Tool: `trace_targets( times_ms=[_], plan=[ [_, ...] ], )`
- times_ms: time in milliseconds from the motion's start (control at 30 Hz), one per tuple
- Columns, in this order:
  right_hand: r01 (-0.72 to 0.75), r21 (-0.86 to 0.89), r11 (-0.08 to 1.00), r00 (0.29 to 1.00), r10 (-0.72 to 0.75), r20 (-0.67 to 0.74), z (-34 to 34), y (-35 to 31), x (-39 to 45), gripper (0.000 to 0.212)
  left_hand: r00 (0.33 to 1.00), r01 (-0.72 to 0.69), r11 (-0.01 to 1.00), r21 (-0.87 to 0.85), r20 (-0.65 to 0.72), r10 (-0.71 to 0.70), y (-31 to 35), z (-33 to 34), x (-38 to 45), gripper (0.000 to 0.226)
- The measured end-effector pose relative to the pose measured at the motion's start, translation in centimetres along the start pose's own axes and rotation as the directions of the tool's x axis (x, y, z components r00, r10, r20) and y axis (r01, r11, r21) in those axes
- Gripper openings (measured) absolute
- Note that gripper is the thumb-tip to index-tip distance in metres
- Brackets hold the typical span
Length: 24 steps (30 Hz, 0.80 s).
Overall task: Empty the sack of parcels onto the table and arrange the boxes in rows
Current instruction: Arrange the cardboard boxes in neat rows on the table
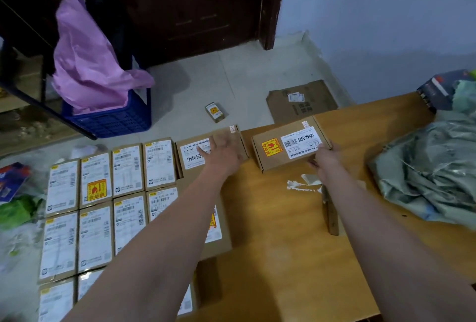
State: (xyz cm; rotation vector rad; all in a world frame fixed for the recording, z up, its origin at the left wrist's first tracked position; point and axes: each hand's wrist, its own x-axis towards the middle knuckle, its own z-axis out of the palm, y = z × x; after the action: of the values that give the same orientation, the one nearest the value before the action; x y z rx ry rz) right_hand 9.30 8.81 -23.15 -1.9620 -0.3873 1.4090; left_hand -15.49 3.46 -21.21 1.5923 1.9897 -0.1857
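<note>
From the head view we judge the job well along: the crumpled grey-green plastic sack (427, 167) lies slack on the wooden tabletop (283, 231), and flat brown labelled cardboard boxes (95, 208) already fill neat rows at left. Our left hand (224, 151) rests flat and spread on the row's last large box (206, 153), while our right hand (325, 158) grips another large box with an orange sticker (288, 147), just beside it and not yet aligned. One small brown box (215, 112) lies on the floor.

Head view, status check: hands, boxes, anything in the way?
Left hand open, flat on a placed box. Right hand has its grip on a tilted box at the row's end. Sack crumpled at right. One small box on the floor.
</note>
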Motion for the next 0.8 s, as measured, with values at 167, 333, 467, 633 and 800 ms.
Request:
trace_targets(
  times_ms=[167, 333, 467, 633, 800],
  plan=[
    [-0.004, 0.008, 1.000, 0.999, 0.005, -0.040, 1.1, 1.0, 1.3, 0.046, 0.998, -0.021, 0.998, 0.051, 0.068, 0.017, -0.7, 1.6, -0.1, 0.064],
    [0.025, -0.100, 0.995, 0.998, -0.029, -0.048, 2.1, 1.3, 2.1, 0.043, 0.996, -0.046, 0.997, 0.055, 0.081, 0.041, -1.1, 1.5, -0.1, 0.060],
    [0.010, -0.156, 0.988, 0.996, -0.024, -0.089, 3.0, 1.7, 3.3, 0.045, 0.994, -0.058, 0.997, 0.055, 0.094, 0.052, -1.2, 1.3, -0.2, 0.059],
    [-0.003, -0.091, 0.996, 0.996, -0.006, -0.090, 3.6, 1.1, 2.0, 0.051, 0.993, -0.069, 0.994, 0.085, 0.099, 0.060, -1.3, 1.3, -0.2, 0.059],
    [-0.011, -0.079, 0.997, 0.995, 0.003, -0.100, 3.7, 0.9, 1.4, 0.050, 0.993, -0.062, 0.994, 0.093, 0.106, 0.052, -1.2, 1.5, -0.1, 0.060]
  ],
)
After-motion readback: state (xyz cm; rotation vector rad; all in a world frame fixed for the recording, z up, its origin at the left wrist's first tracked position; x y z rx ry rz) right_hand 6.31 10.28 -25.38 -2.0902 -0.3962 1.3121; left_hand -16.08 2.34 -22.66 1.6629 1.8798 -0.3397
